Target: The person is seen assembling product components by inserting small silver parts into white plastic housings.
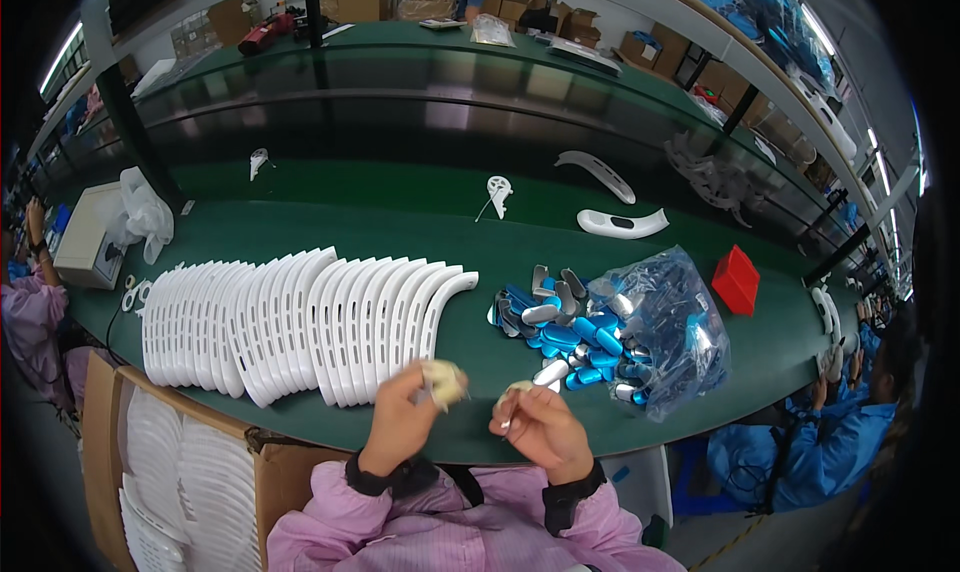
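Note:
Near the table's front edge, my left hand is closed, its fingertips at a pale yellow covering or piece; blur hides what it grips. To its right, my right hand is closed in a pinch on a small shiny piece, too small to name, with pale yellow also at a fingertip. Left of my hands stands a long row of curved white slotted plastic parts. Beyond my right hand lies a pile of blue and silver oval caps, partly spilling from a clear plastic bag.
Two curved white shells and a small white bracket lie farther back. A red bin stands at right, a beige box at far left. Below left, a cardboard box holds more white parts. A co-worker in blue sits at right.

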`<state>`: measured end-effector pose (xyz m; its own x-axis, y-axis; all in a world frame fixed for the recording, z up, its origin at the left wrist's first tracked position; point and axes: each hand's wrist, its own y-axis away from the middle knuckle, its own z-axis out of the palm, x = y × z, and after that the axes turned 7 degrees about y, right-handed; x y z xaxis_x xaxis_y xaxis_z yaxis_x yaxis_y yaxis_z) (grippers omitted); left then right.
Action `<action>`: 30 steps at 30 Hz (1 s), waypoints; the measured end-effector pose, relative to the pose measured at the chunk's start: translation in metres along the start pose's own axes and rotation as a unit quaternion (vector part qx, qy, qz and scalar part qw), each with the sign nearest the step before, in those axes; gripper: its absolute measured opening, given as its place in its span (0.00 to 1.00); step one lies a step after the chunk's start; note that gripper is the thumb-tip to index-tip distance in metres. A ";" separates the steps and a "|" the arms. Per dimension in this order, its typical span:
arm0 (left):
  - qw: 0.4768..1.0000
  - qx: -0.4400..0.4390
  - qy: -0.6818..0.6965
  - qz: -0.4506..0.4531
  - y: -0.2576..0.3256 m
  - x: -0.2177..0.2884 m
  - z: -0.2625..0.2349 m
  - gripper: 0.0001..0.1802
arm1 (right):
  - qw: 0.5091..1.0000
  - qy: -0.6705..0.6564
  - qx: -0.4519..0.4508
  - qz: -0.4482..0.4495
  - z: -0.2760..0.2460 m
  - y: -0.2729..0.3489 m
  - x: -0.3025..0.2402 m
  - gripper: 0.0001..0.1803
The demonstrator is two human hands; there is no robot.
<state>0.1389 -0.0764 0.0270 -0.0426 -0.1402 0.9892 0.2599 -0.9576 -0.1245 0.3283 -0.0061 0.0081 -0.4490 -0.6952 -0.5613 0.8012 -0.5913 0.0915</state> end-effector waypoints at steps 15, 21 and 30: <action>0.914 -0.013 -0.405 -0.032 -0.004 -0.002 0.019 0.36 | 0.927 0.320 0.158 -0.118 0.022 -0.004 -0.035 0.10; 0.997 -0.025 0.023 -0.074 0.026 0.013 -0.005 0.37 | 0.863 0.462 0.145 -0.142 0.047 -0.021 -0.034 0.10; 0.965 0.015 0.245 -0.091 0.041 0.008 0.011 0.38 | 0.772 0.575 0.114 -0.244 0.057 -0.022 -0.005 0.09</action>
<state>0.1594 -0.1141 0.0307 -0.5391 -0.0791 0.8385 0.2323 -0.9709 0.0578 0.2906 -0.0127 0.0560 0.0785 0.3784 -0.9223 0.4989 -0.8159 -0.2923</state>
